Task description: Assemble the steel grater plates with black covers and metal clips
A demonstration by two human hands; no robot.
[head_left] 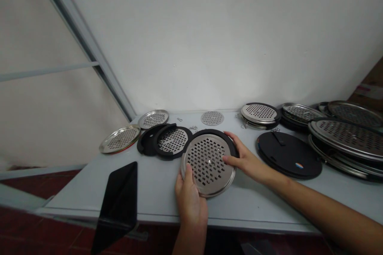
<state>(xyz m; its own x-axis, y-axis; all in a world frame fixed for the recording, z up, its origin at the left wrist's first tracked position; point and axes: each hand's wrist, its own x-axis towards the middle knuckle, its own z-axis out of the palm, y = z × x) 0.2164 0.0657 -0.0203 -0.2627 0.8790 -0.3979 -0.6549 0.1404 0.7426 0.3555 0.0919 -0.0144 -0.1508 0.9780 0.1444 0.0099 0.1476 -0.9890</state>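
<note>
Both my hands hold a round perforated metal disc (206, 167) with a dark rim around its top and right side, tilted up above the table's front part. My left hand (190, 195) grips its lower left edge, thumb on the metal face. My right hand (243, 160) is closed on the upper right, its thumb on the face and fingers behind the dark rim. Just behind to the left lies a similar perforated disc in a black ring (174, 142), overlapping another black round piece (147, 143). The undersides of the held disc and the fingers behind it are hidden.
Metal perforated discs (121, 138) lie at the left, and a flat perforated disc (212, 118) lies by the wall. Stacked discs (259, 112) and black round covers (287, 153) fill the right. A dark flat panel (119, 195) juts over the front edge; small metal clips (193, 127) lie mid-table.
</note>
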